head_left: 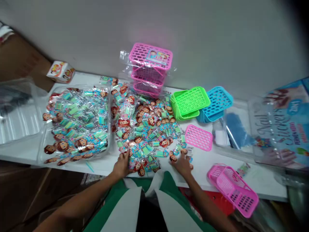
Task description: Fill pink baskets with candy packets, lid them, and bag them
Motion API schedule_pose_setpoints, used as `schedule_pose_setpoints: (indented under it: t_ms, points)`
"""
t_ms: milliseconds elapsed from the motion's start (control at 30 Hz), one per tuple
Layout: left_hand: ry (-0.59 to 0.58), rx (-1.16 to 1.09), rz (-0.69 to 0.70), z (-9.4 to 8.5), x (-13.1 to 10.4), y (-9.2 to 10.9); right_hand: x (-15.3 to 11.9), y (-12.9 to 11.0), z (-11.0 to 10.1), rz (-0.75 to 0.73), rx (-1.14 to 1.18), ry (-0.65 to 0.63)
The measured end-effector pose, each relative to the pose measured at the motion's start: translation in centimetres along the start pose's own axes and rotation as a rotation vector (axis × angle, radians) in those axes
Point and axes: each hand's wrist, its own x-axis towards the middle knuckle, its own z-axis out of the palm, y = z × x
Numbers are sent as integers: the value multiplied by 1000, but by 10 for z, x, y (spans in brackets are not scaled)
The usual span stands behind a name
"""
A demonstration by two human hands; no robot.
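Observation:
My left hand [122, 163] rests at the front left edge of a loose heap of small doll-printed packets [147, 129], its fingertips on the packets. At the heap's front right, my right hand [182, 164] touches a few packets with its fingers bent. Whether either hand grips a packet is too small to tell. The heap lies on the white table [200, 170]. Left of it, a clear plastic tray [109, 119] holds many similar packets. A flat pink perforated piece [199, 138] lies to the right of the heap.
Wrapped pink baskets [148, 72] are stacked at the back, beside green [190, 101] and blue perforated pieces [218, 100]. A pink basket [234, 190] juts over the front right edge. A small box [60, 71] stands back left; a printed box [287, 129] is far right.

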Motion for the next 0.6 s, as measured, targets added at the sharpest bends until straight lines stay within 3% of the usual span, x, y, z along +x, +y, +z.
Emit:
schedule_pose_setpoints:
  t_ms: [67, 133, 233, 333, 400, 467, 533, 600]
  points:
    - [73, 13, 78, 8, 11, 21, -6, -20, 30, -141, 107, 65]
    - [143, -1, 87, 6, 28, 46, -2, -51, 49, -308, 233, 133]
    - [256, -57, 62, -13, 61, 75, 20, -99, 52, -426, 391, 193]
    - [320, -65, 47, -53, 97, 92, 57, -143, 22, -492, 429, 178]
    - [393, -58, -25, -88, 117, 97, 82, -169, -14, -582, 434, 179]
    - [394, -41, -31, -123, 132, 100, 99, -190, -55, -655, 412, 203]
    - [364, -9, -6, -153, 138, 99, 100, -196, -88, -696, 297, 236]
    - [307, 102, 32, -168, 134, 95, 82, -186, -100, -683, 178, 293]
